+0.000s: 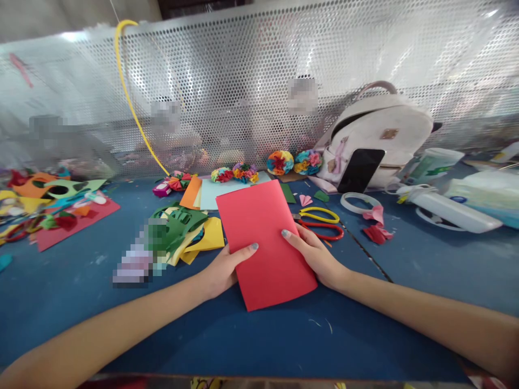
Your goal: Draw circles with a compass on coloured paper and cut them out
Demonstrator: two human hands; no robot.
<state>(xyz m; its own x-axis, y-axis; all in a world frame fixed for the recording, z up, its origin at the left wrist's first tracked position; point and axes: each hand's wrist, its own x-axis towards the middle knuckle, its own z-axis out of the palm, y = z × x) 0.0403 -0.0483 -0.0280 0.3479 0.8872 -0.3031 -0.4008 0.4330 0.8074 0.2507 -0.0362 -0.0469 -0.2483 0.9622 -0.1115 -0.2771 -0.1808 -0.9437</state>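
Over the bench (182,340), the red paper (263,216) is pinched in the grip of left hand (221,273) and right hand (326,263). It looks folded, with no cuts seen; some paper flowers (280,162) are made.

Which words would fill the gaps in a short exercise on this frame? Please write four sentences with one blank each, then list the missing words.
1. The left hand and the right hand hold paper whose colour is ____.
2. The dark phone stands propped against the white ____.
3. The scissors have one red handle loop and one ____ loop.
4. The colour of the tabletop is ____.

Missing words: red; backpack; yellow; blue.
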